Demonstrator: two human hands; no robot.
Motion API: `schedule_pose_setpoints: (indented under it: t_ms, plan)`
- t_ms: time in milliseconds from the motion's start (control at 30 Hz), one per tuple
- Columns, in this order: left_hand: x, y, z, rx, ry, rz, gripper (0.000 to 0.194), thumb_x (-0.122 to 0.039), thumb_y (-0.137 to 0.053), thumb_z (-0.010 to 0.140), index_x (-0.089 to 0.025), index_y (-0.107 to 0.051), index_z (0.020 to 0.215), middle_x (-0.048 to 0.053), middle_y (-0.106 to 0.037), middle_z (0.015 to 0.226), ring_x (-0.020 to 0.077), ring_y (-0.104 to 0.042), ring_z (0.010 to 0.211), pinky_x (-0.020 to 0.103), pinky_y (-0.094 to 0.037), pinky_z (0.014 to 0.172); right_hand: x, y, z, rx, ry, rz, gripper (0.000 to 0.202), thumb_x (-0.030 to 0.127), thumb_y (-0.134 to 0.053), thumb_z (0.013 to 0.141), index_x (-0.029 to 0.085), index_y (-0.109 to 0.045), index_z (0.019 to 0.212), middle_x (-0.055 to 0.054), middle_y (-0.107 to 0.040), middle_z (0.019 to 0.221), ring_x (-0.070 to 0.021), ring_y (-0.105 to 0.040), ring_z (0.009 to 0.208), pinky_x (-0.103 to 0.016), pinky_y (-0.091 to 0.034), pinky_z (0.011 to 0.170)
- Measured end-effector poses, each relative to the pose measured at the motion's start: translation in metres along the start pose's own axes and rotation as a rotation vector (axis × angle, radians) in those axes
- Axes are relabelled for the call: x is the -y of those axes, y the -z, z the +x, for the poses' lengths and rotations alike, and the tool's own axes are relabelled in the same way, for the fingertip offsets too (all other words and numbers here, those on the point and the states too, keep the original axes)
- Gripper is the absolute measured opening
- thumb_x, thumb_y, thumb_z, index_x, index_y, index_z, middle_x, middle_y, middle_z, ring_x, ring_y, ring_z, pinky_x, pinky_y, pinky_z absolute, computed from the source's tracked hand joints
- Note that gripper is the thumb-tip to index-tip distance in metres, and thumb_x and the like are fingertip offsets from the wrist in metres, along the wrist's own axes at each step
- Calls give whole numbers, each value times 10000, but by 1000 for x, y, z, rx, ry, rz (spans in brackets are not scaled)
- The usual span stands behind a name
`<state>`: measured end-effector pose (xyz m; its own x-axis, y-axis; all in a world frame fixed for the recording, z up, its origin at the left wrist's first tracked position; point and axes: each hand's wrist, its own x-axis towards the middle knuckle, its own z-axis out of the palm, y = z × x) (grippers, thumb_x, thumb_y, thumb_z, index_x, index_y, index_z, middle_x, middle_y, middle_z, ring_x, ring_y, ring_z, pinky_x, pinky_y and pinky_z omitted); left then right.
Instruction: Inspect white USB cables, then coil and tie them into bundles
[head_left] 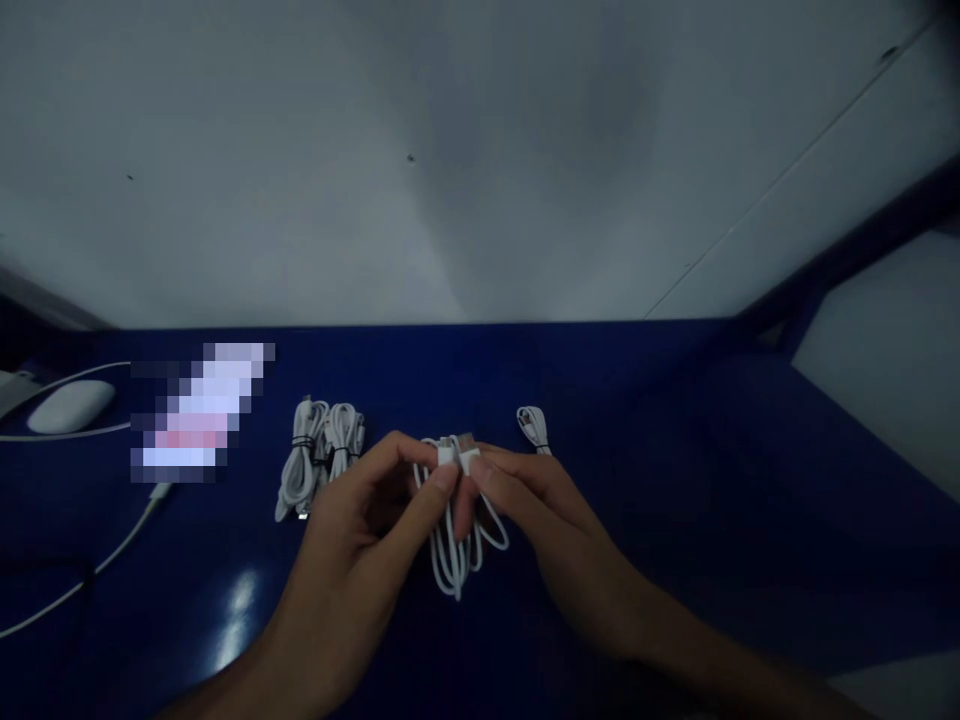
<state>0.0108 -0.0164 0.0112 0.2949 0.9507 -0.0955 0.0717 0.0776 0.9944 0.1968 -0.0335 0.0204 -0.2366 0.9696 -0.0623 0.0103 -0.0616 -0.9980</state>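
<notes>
A looped white cable (452,565) hangs between my two hands above the blue table, its loops pointing toward me. My left hand (367,530) pinches a white connector at the top of the loops between thumb and fingers. Just beside it, my right hand (547,500) grips a second white connector with a metal tip. The two connectors are side by side. Left of my hands, bundled white cables (300,465) with dark ties lie on the table. Another tied white cable (534,428) lies behind my right hand, partly hidden by it.
A pixelated, lit device (202,410) lies at the left with a white cord (124,545) running from its lower end. Beside it sits a white rounded object (73,406). A pale wall (337,200) rises behind the blue table (712,520).
</notes>
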Motion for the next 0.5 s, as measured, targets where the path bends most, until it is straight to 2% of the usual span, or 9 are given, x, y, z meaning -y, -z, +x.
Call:
schedule_pose_setpoints:
  t_ms: [267,500]
  plan:
    - [-3,-2,0,7,-7,-15,163,-410,-746,1078,-285,-754,974,-37,-742,869,136,-670,782,222,-513,654,1,-1,-2,-24,-2,40,490,470,-527,1155,258,-671,737,-29,-648,848,-216,-616,856,-349,-512,801]
    - [-5,-4,0,7,-40,-24,148,-377,-749,1080,-285,-747,964,-48,-730,821,128,-679,743,207,-552,667,3,0,-1,-4,-17,38,489,410,-497,1171,241,-660,742,-29,-630,856,-210,-604,875,-351,-494,823]
